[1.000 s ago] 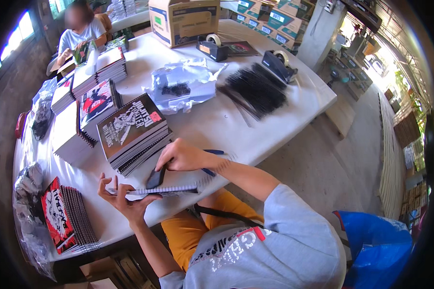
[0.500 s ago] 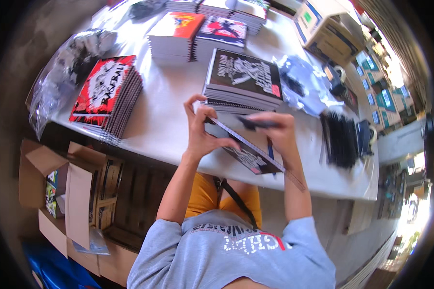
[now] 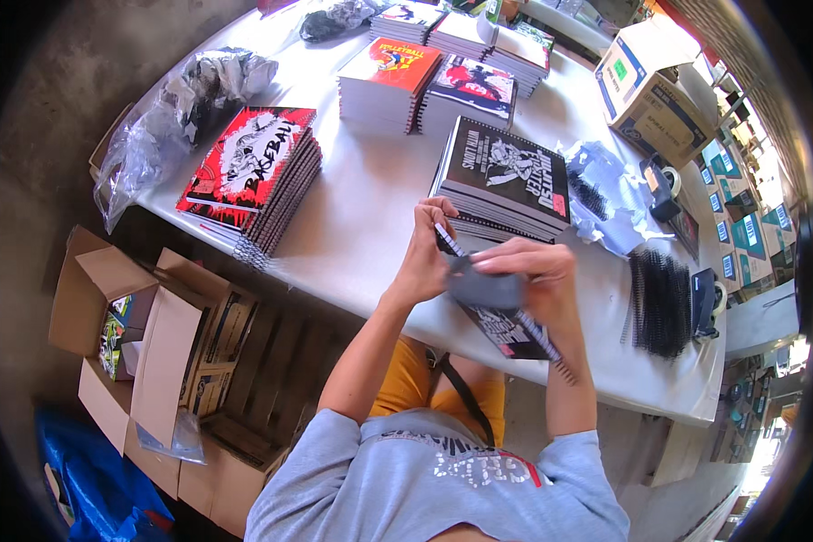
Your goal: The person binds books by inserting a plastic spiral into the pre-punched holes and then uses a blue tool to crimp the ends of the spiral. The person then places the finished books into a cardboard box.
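A black-covered notebook (image 3: 500,332) is tilted over the table's front edge. My left hand (image 3: 422,260) is closed on its upper end. A dark spiral coil (image 3: 565,371) runs along the notebook's edge, and its tail sticks out past the lower end beside my right wrist. In my closed right hand (image 3: 546,275) is a dark grey tool (image 3: 486,287), held against the coil edge near my left fingers. Motion blurs the tool, so its kind is unclear. Just beyond my hands lies a stack of black-covered spiral notebooks (image 3: 506,172).
Red baseball notebooks (image 3: 248,167) are stacked at the left, by crumpled plastic (image 3: 181,117). More notebook stacks (image 3: 390,77) stand farther back. Loose black coils (image 3: 658,303) and a tape dispenser (image 3: 706,303) lie at the right. Open cartons (image 3: 167,352) sit below, left of the table (image 3: 361,280).
The view has shifted, so the table appears farther right. My right hand has brought the dark tool closer to my left fingers, at the notebook's upper end. My left hand still grips the notebook.
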Motion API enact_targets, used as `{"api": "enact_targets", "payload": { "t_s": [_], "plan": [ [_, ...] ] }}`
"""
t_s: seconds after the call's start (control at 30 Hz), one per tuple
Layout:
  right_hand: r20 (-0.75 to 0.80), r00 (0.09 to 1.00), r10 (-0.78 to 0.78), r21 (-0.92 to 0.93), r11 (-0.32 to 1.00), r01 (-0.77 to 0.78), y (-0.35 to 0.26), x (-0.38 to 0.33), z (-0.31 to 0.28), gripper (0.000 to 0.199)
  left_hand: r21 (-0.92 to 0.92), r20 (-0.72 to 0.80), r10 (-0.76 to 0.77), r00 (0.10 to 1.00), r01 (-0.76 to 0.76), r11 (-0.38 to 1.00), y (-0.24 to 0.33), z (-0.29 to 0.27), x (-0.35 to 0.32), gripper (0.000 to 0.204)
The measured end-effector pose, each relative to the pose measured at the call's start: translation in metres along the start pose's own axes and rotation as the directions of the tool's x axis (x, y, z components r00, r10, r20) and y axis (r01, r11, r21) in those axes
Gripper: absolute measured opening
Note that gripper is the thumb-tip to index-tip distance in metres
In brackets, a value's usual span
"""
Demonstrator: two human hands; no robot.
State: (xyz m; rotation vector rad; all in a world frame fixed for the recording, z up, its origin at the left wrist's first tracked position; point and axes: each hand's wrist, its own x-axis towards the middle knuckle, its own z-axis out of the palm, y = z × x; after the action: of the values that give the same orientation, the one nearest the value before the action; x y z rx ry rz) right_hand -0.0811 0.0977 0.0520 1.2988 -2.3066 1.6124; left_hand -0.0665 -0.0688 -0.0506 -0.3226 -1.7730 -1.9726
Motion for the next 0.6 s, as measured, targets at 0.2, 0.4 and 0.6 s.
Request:
{"api": "enact_targets", "payload": {
  "t_s": [0.2, 0.4, 0.6],
  "plan": [
    [-0.083, 0.967, 0.241, 0.325, 0.924, -0.202, 0.01, -0.004, 0.001, 0.03, 0.175, 0.061, 0.078, 0.995, -0.088, 0.981, 0.014, 0.008, -0.001, 0.098],
    [-0.217, 0.957, 0.194, -0.007, 0.98, -0.2, 0.019, -0.021, -0.025, 0.027, 0.191, -0.03, 0.145, 0.989, -0.137, 0.972, -0.004, -0.001, -0.007, 0.067],
    [-0.586, 0.771, 0.248, -0.694, 0.338, -0.636, 0.111, -0.149, -0.129, 0.037, -0.173, -0.132, -0.163, 0.978, 0.139, 0.975, 0.049, 0.011, -0.021, 0.023]
  ]
}}
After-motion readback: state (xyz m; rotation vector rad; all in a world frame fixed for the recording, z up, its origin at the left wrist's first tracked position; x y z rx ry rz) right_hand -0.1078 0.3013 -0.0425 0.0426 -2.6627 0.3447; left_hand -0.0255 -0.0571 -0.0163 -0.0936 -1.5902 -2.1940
